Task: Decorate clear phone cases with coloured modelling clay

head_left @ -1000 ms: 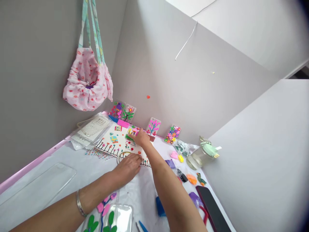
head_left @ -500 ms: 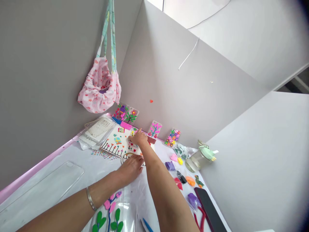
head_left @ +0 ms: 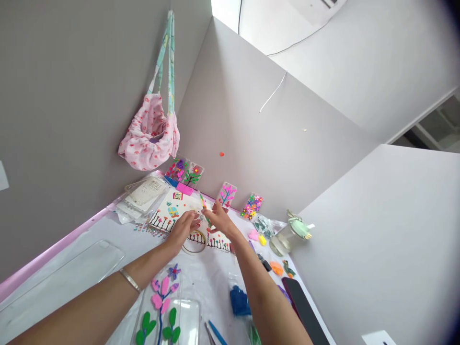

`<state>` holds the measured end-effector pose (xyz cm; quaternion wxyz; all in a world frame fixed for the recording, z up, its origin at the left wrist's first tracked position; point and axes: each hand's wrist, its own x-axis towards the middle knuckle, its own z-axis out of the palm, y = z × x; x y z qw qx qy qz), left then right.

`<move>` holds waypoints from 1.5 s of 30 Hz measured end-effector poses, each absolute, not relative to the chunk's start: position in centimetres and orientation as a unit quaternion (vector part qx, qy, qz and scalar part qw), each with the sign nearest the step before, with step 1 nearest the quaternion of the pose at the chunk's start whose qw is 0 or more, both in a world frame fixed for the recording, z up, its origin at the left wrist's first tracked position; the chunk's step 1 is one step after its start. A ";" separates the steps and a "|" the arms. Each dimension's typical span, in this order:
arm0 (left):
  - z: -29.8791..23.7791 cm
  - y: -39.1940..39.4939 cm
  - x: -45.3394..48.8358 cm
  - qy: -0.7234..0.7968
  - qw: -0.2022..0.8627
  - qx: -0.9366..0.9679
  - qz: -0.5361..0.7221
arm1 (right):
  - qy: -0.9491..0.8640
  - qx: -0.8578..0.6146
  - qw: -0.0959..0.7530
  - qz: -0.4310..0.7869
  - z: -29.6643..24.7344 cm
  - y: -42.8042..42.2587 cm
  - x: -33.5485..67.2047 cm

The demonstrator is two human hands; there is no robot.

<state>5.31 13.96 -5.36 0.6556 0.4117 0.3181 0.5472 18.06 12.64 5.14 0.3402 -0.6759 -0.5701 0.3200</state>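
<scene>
My right hand (head_left: 220,220) is closed on a slim, pencil-like colourful stick (head_left: 203,201), green, yellow and pink, held upright over the white decorated sheet (head_left: 183,206). Close beside it, my left hand (head_left: 184,231) has its fingers loosely bent and apart, with no held thing visible. The sheet bears small coloured flowers and black stems. A ring-shaped roll (head_left: 194,245) lies at the sheet's front edge, below my hands. Nearer to me is a clear phone case (head_left: 149,299) with pink clay flowers and green leaves.
Decorated phone cases (head_left: 227,194) lean along the back wall. Clear packets (head_left: 147,191) are stacked at left. On the right are clay lumps (head_left: 276,268), a glass jar (head_left: 282,242), a blue clay bag (head_left: 239,301) and a dark phone-like slab (head_left: 305,309). A blue tool (head_left: 216,331) lies in front.
My right hand has drawn back from the sheet's far side with the colourful stick in it. My left hand has lifted and moved forward beside it. The view has shifted slightly.
</scene>
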 end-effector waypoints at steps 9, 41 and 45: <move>-3.0 13.3 4.2 0.220 0.772 0.292 0.520 | -0.644 -0.673 0.289 0.222 4.2 8.0 17.0; -2.4 13.0 3.4 0.227 0.773 0.353 0.477 | -0.539 -0.502 0.480 0.476 4.1 10.9 19.6; -2.7 13.2 3.5 0.229 0.768 0.353 0.483 | -0.541 -0.498 0.482 0.476 4.3 10.8 19.2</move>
